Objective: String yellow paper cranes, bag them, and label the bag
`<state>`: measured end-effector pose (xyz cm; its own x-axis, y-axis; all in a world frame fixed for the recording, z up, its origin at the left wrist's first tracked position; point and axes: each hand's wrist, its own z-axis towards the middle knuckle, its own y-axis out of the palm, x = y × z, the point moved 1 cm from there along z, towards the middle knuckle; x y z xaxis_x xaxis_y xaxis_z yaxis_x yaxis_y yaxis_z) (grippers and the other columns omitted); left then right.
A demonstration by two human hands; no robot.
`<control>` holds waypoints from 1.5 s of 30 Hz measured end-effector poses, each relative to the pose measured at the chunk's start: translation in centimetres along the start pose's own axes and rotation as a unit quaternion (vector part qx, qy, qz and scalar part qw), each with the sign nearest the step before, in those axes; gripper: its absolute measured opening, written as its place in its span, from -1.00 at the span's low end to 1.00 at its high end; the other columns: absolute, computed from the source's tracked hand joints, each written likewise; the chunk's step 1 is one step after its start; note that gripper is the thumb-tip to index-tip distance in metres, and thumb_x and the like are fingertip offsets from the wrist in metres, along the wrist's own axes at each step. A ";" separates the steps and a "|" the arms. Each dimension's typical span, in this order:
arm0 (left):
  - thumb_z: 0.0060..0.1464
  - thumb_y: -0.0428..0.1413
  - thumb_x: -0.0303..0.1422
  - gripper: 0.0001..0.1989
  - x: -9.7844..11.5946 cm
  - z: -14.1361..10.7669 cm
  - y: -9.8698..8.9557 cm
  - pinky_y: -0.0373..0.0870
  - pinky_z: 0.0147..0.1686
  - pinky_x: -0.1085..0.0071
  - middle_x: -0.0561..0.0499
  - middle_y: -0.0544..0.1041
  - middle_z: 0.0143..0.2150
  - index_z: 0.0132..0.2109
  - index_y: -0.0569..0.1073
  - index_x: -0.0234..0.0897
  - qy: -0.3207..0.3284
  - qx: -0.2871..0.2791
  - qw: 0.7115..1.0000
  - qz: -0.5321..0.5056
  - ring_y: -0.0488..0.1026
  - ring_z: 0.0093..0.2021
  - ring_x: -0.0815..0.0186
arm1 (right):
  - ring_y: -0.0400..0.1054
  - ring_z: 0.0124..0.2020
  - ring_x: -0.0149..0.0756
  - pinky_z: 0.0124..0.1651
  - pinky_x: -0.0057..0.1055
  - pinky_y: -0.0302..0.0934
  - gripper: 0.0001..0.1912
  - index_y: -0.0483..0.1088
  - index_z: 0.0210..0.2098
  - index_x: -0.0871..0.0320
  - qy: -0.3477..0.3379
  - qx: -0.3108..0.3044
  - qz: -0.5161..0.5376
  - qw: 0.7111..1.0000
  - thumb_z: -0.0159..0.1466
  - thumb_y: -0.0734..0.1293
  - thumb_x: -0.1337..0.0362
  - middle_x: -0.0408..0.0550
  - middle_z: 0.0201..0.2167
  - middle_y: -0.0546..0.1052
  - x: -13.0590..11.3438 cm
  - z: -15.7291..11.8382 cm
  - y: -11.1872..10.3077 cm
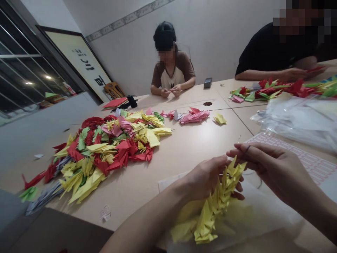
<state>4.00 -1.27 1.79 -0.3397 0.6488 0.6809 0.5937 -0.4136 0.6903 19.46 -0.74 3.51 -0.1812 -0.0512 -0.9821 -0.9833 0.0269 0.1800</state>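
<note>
A string of yellow folded-paper pieces [216, 207], stacked closely one on another, slants up from the front of the table. My left hand [205, 177] is closed around its upper part, some fingertips showing on the far side. Just right of its top end, my right hand [273, 165] pinches a thin dark thread [246, 150] between thumb and fingers. More of the thread hangs loose below that hand. Under the yellow string lies a translucent plastic bag [276, 214], with more yellow paper showing at its left part.
To the left is a big heap of folded-paper strings [113, 140]. Beyond are a pink bundle [195, 117] and a small yellow piece [220, 118]. Clear bags [302, 116] and a printed sheet [295, 154] lie right. Two people sit across the table [184, 147], their hands on paper.
</note>
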 end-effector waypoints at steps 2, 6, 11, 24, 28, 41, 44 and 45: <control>-0.23 0.23 0.06 -0.42 0.0 0.0 0.1 0.43 -0.34 0.27 -0.01 0.42 -0.45 -0.25 0.41 -0.38 0.007 -0.022 1.000 0.011 0.44 -0.44 0.32 | 0.50 -0.44 -0.26 -0.45 -0.46 0.42 -0.72 0.59 -0.45 0.07 -0.003 0.004 -0.019 1.000 -0.04 0.50 0.01 -0.02 -0.43 0.61 0.0 0.0 -0.2; -0.11 0.24 -0.07 -0.55 0.0 -0.2 0.4 0.41 -0.51 0.37 0.04 0.39 -0.43 -0.24 0.38 -0.37 0.049 -0.009 0.998 0.042 0.41 -0.55 0.39 | 0.51 -0.40 -0.28 -0.37 -0.44 0.44 -0.73 0.59 -0.40 0.04 -0.025 0.018 -0.063 0.998 0.00 0.49 0.02 -0.02 -0.38 0.62 0.1 0.0 -0.4; 0.03 0.17 -0.18 -0.68 0.1 -0.6 0.6 0.42 -0.57 0.43 0.04 0.38 -0.41 -0.23 0.37 -0.38 0.050 -0.012 0.998 0.041 0.37 -0.59 0.46 | 0.52 -0.38 -0.28 -0.33 -0.44 0.46 -0.74 0.59 -0.41 0.08 -0.027 0.013 -0.039 0.999 0.02 0.49 0.04 -0.02 -0.40 0.62 0.1 0.2 -0.2; 0.19 -0.01 -0.19 -0.70 0.5 -1.0 0.6 0.38 -0.55 0.52 0.09 0.34 -0.47 -0.17 0.41 -0.36 0.015 0.003 1.000 -0.008 0.26 -0.61 0.52 | 0.53 -0.34 -0.25 -0.26 -0.36 0.47 -0.81 0.58 -0.41 0.13 -0.019 -0.010 -0.012 1.000 0.09 0.46 0.13 -0.02 -0.42 0.61 -0.4 0.3 -0.3; 0.21 -0.02 -0.26 -0.76 0.6 -1.1 0.6 0.40 -0.52 0.50 0.11 0.29 -0.48 -0.21 0.42 -0.36 0.013 0.005 1.000 0.009 0.23 -0.61 0.53 | 0.53 -0.30 -0.26 -0.23 -0.38 0.45 -0.82 0.57 -0.41 0.12 -0.016 -0.019 0.001 1.000 0.10 0.45 0.14 -0.03 -0.41 0.61 -0.3 0.4 -0.3; 0.11 0.11 -0.17 -0.68 0.7 -1.3 0.9 0.41 -0.54 0.51 0.13 0.31 -0.49 -0.18 0.47 -0.39 0.008 -0.024 1.000 0.019 0.21 -0.62 0.55 | 0.52 -0.27 -0.25 -0.21 -0.33 0.41 -0.82 0.57 -0.40 0.11 -0.019 -0.030 -0.002 0.999 0.10 0.45 0.14 -0.03 -0.39 0.62 -0.5 0.4 -0.2; 0.13 0.07 -0.16 -0.62 0.6 -1.2 0.7 0.47 -0.38 0.41 0.08 0.35 -0.48 -0.10 0.48 -0.43 0.009 -0.021 0.999 0.023 0.32 -0.53 0.47 | 0.52 -0.27 -0.25 -0.22 -0.35 0.42 -0.82 0.56 -0.39 0.12 -0.027 -0.026 -0.008 0.999 0.11 0.44 0.14 -0.03 -0.39 0.62 -0.5 0.4 -0.3; 0.15 0.05 -0.16 -0.60 0.6 -1.2 0.7 0.47 -0.34 0.39 0.08 0.34 -0.50 -0.08 0.47 -0.44 0.010 -0.022 0.999 0.026 0.33 -0.51 0.46 | 0.52 -0.27 -0.26 -0.22 -0.37 0.43 -0.83 0.56 -0.39 0.12 -0.031 -0.026 -0.009 0.999 0.11 0.44 0.14 -0.03 -0.39 0.62 -0.5 0.4 -0.4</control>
<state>3.29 -1.94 2.97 -0.3251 0.6130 0.7201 0.5774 -0.4744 0.6645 19.91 -0.34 3.91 -0.1641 0.0098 -0.9864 -0.9861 -0.0260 0.1638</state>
